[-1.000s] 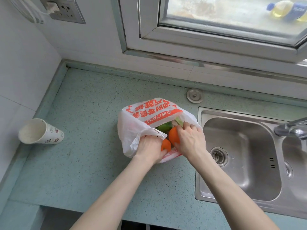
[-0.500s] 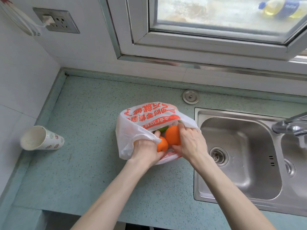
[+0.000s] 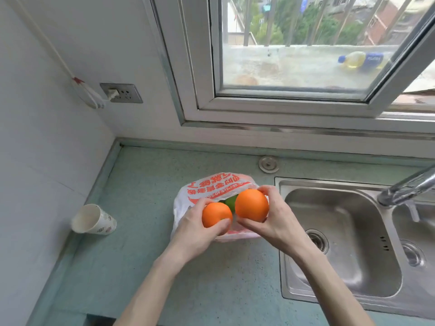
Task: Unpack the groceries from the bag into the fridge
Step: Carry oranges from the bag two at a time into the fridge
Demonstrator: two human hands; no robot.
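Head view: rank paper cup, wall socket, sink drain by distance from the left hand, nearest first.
From the left hand:
1. Paper cup, lying on its side on the counter, to the left.
2. Sink drain, in the basin on the right, a little farther.
3. Wall socket, up on the back wall, clearly farthest.

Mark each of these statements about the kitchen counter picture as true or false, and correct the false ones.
1. Each hand holds an orange. True: the left hand grips the smaller orange, the right hand the bigger orange.
2. The paper cup stands upright. False: it lies on its side.
3. The bag sits inside the sink. False: it sits on the counter, left of the sink.
4. Something green shows in the bag. True.
5. The wall socket has nothing plugged in. False: a white plug is in it.
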